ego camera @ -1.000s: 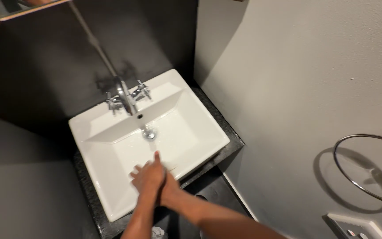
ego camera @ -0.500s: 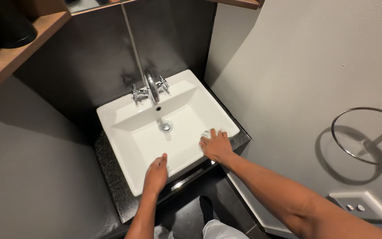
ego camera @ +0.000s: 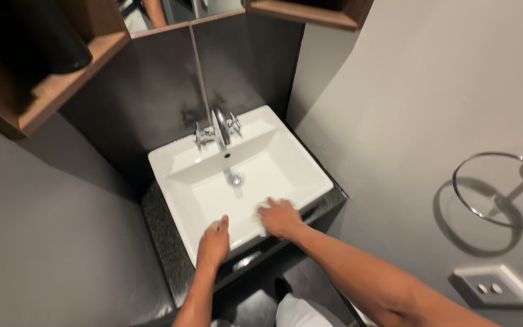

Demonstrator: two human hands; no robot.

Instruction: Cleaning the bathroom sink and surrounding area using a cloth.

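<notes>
A white square basin (ego camera: 180,166) sits on a dark speckled counter (ego camera: 158,233). A chrome tap (ego camera: 220,126) with two cross handles stands at its back, and the drain (ego camera: 235,179) shows in the bowl. My left hand (ego camera: 213,243) rests on the basin's front rim with its fingers loosely bent and nothing in it. My right hand (ego camera: 279,217) hovers over the front of the bowl, motion-blurred, fingers spread, holding nothing. No water stream is visible.
A wooden shelf (ego camera: 49,91) with a dark object on it juts out at upper left. A mirror (ego camera: 171,11) hangs above the dark back wall. On the right wall are a chrome towel ring (ego camera: 499,189) and a white socket plate (ego camera: 496,286).
My hands were pressed together over the bowl, then parted. The right hand went to the right rim and has come back over the bowl's front. The view has shifted.
</notes>
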